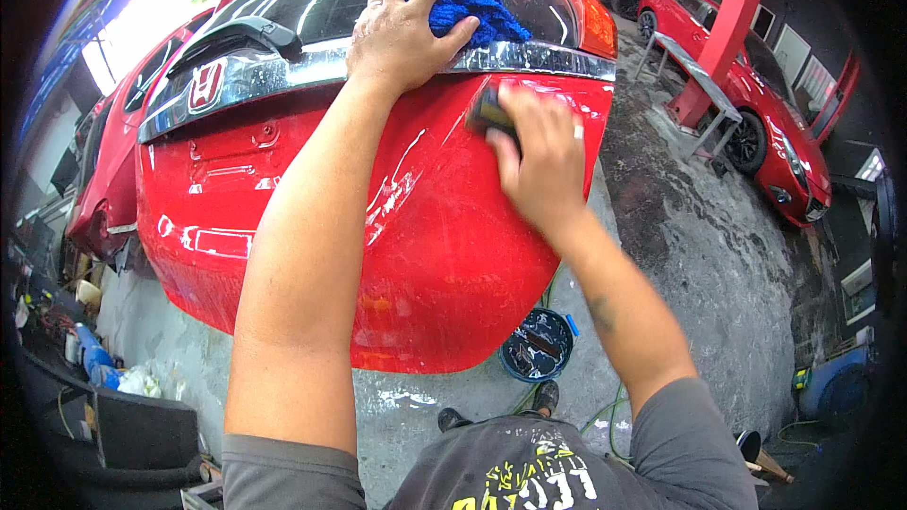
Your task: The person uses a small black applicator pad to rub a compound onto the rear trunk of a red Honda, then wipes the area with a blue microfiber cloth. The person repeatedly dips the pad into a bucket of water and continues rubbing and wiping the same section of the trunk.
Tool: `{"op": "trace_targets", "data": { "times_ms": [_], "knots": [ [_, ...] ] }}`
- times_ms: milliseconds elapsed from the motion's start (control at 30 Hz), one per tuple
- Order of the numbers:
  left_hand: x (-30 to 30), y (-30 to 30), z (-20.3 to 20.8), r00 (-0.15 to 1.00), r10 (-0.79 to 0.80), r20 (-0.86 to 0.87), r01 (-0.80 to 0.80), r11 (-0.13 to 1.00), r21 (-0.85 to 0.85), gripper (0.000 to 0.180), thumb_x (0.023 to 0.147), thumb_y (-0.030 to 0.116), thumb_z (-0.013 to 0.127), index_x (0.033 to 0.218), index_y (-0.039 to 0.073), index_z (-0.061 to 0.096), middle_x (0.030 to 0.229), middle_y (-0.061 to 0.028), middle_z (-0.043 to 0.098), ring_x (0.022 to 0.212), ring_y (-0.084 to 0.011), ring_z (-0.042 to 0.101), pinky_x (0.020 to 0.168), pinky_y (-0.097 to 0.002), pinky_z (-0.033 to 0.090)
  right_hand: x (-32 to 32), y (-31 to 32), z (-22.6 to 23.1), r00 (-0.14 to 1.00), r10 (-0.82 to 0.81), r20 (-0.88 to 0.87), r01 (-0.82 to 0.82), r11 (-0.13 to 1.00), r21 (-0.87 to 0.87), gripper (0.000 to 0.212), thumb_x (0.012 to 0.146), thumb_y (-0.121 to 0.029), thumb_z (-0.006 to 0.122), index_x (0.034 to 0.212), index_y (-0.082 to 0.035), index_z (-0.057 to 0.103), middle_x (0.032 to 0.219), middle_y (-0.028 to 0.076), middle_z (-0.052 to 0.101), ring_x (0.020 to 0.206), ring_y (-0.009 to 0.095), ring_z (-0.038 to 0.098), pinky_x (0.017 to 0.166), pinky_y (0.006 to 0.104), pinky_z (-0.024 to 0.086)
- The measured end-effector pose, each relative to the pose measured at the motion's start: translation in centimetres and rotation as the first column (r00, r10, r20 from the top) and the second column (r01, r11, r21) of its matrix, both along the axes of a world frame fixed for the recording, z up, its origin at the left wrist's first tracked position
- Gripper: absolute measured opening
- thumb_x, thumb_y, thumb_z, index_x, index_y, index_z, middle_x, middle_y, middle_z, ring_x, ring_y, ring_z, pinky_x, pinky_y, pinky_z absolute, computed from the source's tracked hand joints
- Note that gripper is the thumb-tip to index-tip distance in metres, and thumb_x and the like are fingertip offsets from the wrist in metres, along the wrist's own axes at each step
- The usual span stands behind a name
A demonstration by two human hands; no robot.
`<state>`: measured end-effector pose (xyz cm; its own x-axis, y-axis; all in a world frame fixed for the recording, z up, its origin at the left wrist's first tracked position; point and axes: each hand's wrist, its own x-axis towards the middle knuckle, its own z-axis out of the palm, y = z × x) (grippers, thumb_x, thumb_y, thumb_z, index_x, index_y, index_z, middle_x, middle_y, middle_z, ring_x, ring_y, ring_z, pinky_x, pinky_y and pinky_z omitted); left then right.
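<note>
The right hand (540, 156) clenches its fingers on a small dark block-shaped applicator (489, 111), pressed to the glossy red car tailgate (444, 236). This looks like the rubbing step; next comes an even stroke across the wet panel. Above it, the left hand (402, 33) grips a fluffy blue cloth (472, 9) at the chrome trim strip (312, 66). Far below the fingers, a blue bucket (537, 345) stands on wet concrete floor (699, 255); another red car (775, 123) sits beyond.

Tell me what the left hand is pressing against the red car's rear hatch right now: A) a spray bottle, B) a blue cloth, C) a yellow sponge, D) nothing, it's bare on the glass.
B: the left hand lies on a bunched blue cloth at the lower edge of the rear window, above the chrome strip, while the right hand holds a small dark block against the red panel.
</note>
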<state>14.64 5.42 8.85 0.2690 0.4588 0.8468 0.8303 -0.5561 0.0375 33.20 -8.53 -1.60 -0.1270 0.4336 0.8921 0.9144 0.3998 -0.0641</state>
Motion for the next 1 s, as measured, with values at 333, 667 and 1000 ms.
{"op": "trace_targets", "data": {
  "times_ms": [333,667,1000],
  "knots": [
    [0.3,-0.1,0.5,1.0,-0.023,0.001,0.023,1.0,0.011,0.064,0.098,0.067,0.076,0.151,0.031,0.068,0.159,-0.0183,0.059,0.136,-0.0461,0.068,0.111,-0.0582,0.058,-0.3,-0.3,0.7,0.998,-0.042,0.035,0.042,0.999,0.001,0.067,0.086,-0.016,0.09,0.149,-0.011,0.068,0.141,0.009,0.074,0.127,0.032,0.067,0.107,0.05,0.05],
    [0.5,-0.1,0.2,1.0,-0.019,0.007,0.019,0.999,0.042,0.061,0.097,0.062,0.08,0.148,0.03,0.069,0.154,-0.0177,0.063,0.133,-0.0455,0.069,0.107,-0.0576,0.061,2.8,1.5,2.4,0.97,0.188,0.152,-0.183,0.982,-0.047,0.063,0.089,-0.015,0.087,0.149,-0.011,0.067,0.142,0.011,0.074,0.133,0.034,0.067,0.114,0.051,0.051],
    [0.8,-0.6,0.2,1.0,-0.002,0.006,0.002,1.0,0.016,0.06,0.097,0.062,0.079,0.147,0.029,0.07,0.154,-0.0148,0.062,0.137,-0.0435,0.067,0.111,-0.0575,0.058,9.6,3.2,3.8,0.912,0.329,0.243,-0.307,0.943,-0.126,0.065,0.087,-0.009,0.087,0.149,-0.009,0.067,0.144,0.014,0.074,0.135,0.035,0.068,0.118,0.0504,0.051]
  ]
}}
